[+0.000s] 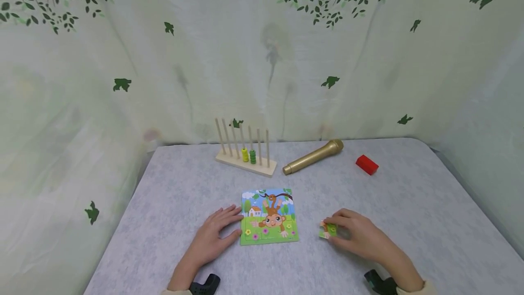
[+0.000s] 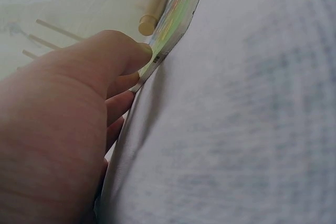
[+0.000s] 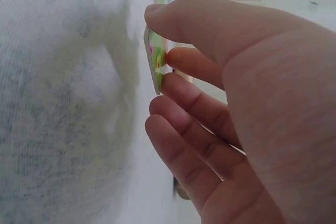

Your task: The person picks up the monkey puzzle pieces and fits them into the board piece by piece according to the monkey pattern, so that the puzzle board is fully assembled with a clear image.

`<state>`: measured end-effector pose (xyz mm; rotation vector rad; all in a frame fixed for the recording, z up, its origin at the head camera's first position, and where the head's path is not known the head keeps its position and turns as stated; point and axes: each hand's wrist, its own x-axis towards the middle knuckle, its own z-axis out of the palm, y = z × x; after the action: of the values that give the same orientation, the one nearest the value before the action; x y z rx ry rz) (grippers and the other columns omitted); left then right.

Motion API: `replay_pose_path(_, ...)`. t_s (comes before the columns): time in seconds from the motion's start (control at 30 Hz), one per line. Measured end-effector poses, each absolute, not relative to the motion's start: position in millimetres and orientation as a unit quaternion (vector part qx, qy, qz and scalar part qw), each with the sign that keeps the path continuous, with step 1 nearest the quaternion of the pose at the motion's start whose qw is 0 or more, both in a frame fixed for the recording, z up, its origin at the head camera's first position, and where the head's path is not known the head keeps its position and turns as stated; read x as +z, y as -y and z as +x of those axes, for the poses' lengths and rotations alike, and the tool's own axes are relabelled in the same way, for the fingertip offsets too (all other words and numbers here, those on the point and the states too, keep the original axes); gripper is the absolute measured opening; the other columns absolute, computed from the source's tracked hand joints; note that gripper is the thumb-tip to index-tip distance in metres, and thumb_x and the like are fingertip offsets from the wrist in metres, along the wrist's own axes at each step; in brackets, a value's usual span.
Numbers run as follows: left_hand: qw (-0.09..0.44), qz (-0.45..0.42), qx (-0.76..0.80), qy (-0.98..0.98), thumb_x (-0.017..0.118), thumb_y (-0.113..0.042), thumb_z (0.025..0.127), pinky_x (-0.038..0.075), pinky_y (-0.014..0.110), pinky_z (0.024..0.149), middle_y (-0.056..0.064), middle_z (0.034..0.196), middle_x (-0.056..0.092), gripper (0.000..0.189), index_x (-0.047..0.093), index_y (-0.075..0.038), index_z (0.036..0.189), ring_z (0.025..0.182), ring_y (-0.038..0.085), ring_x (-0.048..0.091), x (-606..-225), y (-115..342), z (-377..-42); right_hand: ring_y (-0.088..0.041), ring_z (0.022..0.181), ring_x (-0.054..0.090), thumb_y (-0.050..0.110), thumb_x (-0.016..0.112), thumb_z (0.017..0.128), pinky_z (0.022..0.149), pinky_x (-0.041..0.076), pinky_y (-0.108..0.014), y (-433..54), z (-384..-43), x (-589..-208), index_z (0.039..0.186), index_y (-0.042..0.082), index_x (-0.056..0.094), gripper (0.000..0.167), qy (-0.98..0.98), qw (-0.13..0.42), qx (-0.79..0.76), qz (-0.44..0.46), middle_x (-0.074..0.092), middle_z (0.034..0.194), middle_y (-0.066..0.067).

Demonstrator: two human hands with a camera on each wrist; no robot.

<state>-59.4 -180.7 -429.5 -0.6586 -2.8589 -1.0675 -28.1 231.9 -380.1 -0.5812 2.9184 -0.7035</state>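
A square jigsaw puzzle (image 1: 269, 216) with a monkey hanging from a branch lies flat on the table in the head view. My left hand (image 1: 215, 234) rests at its left side, fairly straight fingertips touching the edge. In the left wrist view the thumb (image 2: 118, 51) touches the near edge of the puzzle (image 2: 181, 27). To the right of the puzzle, my right hand (image 1: 360, 233) pinches a small green puzzle piece (image 1: 330, 230) between thumb and fingers. The right wrist view shows this puzzle piece (image 3: 156, 59) tilted under the thumb; the lower fingers are loosely bent beside it.
Behind the puzzle stands a wooden peg rack (image 1: 245, 164) with yellow and green beads on two pegs. A gold microphone (image 1: 313, 157) lies to its right, and a red block (image 1: 367, 165) sits farther right. The grey table (image 1: 176, 181) meets a leaf-printed curtain at the back.
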Motion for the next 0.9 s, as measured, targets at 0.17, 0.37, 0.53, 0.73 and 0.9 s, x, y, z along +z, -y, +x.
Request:
replay_pose_path(0.17,0.011,-0.211,-0.342,0.916,0.078,-0.030,0.093,0.029,0.045,0.128,-0.007,0.149,0.059,0.041,0.072,-0.020,0.132,0.146,0.019,0.047,-429,181,-59,-0.005,0.091,0.057,0.029,0.085,0.085,0.077,0.058,-0.024,-230,-29,-381,0.121,0.020,0.076,0.038,-0.950,0.035,-0.234,-0.204,0.063,0.105,0.014)
replay_pose_path(0.37,0.007,-0.208,-0.346,0.915,0.078,-0.029,0.093,0.028,0.043,0.128,-0.007,0.149,0.059,0.040,0.072,-0.020,0.132,0.147,0.019,0.046,-429,181,-59,-0.005,0.093,0.059,0.028,0.085,0.086,0.079,0.059,-0.025,-227,-29,-383,0.122,0.019,0.076,0.039,-0.944,0.022,-0.242,-0.222,0.064,0.108,0.014)
replay_pose_path(0.53,0.008,-0.210,-0.347,0.914,0.078,-0.029,0.093,0.028,0.043,0.128,-0.007,0.149,0.059,0.040,0.072,-0.019,0.132,0.147,0.019,0.046,-428,180,-59,-0.007,0.094,0.061,0.028,0.085,0.086,0.079,0.059,-0.025,-222,-29,-381,0.123,0.018,0.076,0.039,-0.939,0.012,-0.249,-0.238,0.066,0.109,0.012)
replay_pose_path(0.73,0.006,-0.211,-0.350,0.913,0.078,-0.028,0.093,0.027,0.041,0.128,-0.007,0.149,0.059,0.041,0.072,-0.019,0.132,0.147,0.019,0.046,-428,181,-60,-0.006,0.094,0.061,0.030,0.084,0.088,0.079,0.060,-0.027,-213,-32,-379,0.124,0.021,0.076,0.038,-0.937,0.009,-0.247,-0.249,0.066,0.110,0.012)
replay_pose_path(0.9,0.006,-0.210,-0.346,0.914,0.079,-0.028,0.093,0.027,0.040,0.128,-0.007,0.149,0.058,0.041,0.072,-0.020,0.132,0.147,0.018,0.046,-429,180,-60,-0.008,0.096,0.062,0.027,0.083,0.089,0.080,0.059,-0.028,-208,-34,-380,0.123,0.022,0.076,0.035,-0.931,-0.002,-0.248,-0.269,0.067,0.110,0.011)
